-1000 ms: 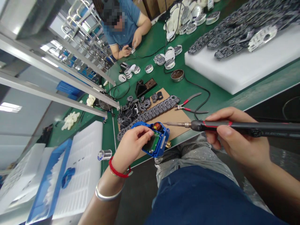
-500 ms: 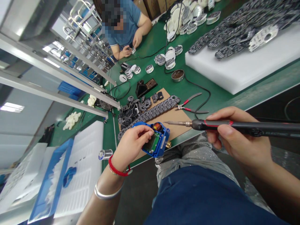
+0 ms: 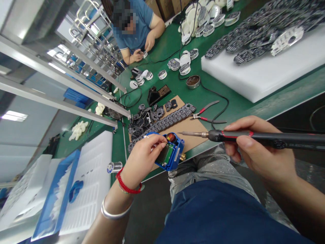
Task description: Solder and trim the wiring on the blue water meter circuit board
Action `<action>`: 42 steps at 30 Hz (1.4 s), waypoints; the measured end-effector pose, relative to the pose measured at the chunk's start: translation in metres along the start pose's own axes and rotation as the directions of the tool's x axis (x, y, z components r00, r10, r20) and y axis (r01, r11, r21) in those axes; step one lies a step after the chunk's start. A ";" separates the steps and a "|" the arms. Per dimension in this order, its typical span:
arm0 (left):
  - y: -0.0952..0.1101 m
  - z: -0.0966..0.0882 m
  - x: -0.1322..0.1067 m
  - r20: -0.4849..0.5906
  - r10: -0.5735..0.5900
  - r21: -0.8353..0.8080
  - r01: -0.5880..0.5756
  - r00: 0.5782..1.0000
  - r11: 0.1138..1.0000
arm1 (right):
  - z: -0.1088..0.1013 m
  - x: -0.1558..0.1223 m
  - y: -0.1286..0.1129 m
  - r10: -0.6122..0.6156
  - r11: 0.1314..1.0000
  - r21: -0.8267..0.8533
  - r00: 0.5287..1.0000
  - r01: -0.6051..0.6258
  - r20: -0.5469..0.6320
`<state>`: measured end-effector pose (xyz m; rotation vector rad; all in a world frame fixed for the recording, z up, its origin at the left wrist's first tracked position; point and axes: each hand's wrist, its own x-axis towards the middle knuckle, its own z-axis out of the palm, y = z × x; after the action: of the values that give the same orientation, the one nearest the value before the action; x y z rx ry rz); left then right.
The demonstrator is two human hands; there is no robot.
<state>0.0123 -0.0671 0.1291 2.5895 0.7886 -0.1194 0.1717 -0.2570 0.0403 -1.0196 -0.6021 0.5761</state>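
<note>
My left hand (image 3: 142,159) is closed on a blue plastic housing (image 3: 170,153) with a green circuit board and a red part inside, held over the table's front edge above a brown board (image 3: 189,127). My right hand (image 3: 256,149) grips a black and red soldering iron (image 3: 254,137) like a pen. Its metal tip points left and ends just right of the housing, a short gap from the red part.
A row of black circuit boards (image 3: 162,122) and red-handled pliers (image 3: 205,113) lie on the green table (image 3: 228,98). White foam (image 3: 266,71) carries more boards at the right. A solder spool (image 3: 114,167) and white trays (image 3: 86,189) sit at the left. Another person (image 3: 137,30) works across the table.
The housing and my left hand have shifted very slightly; the soldering iron stays nearly still, its tip a little right of the housing.
</note>
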 end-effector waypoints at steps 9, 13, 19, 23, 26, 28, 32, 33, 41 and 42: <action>0.002 0.005 -0.007 -0.060 0.107 0.075 -0.103 0.992 0.992 | -0.001 0.002 0.005 -0.006 1.000 0.000 1.000 0.006 0.005; 0.004 0.006 -0.011 -0.079 0.112 0.111 -0.103 0.991 0.988 | 0.000 0.002 0.005 -0.001 1.000 -0.009 1.000 0.001 0.010; 0.006 0.008 -0.013 -0.097 0.126 0.132 -0.112 0.987 0.985 | -0.001 0.001 0.005 0.011 0.999 -0.034 0.999 -0.009 0.050; 0.006 0.008 -0.013 -0.116 0.109 0.137 -0.093 0.987 0.986 | 0.001 0.000 0.005 0.024 0.999 -0.043 0.997 -0.021 0.073; 0.007 0.009 -0.013 -0.124 0.104 0.148 -0.085 0.987 0.985 | 0.003 -0.001 0.005 0.030 0.998 -0.060 0.996 -0.025 0.081; 0.007 0.009 -0.014 -0.127 0.109 0.153 -0.089 0.986 0.984 | 0.004 -0.002 0.006 0.035 0.996 -0.085 0.995 -0.027 0.094; 0.006 0.010 -0.014 -0.120 0.126 0.156 -0.106 0.985 0.982 | 0.002 -0.004 0.007 0.041 0.994 -0.107 0.992 -0.028 0.119; 0.006 0.010 -0.014 -0.121 0.129 0.154 -0.110 0.984 0.982 | 0.002 -0.004 0.007 0.040 0.994 -0.108 0.991 -0.027 0.125; 0.007 0.011 -0.014 -0.129 0.109 0.141 -0.090 0.986 0.986 | 0.003 -0.003 0.006 0.055 0.987 -0.155 0.984 -0.028 0.170; 0.007 0.011 -0.014 -0.128 0.106 0.141 -0.088 0.986 0.986 | 0.004 -0.003 0.006 0.059 0.986 -0.165 0.983 -0.029 0.175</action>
<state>0.0047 -0.0836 0.1249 2.7826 0.7213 0.0334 0.1663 -0.2541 0.0355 -1.1439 -0.7971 0.6708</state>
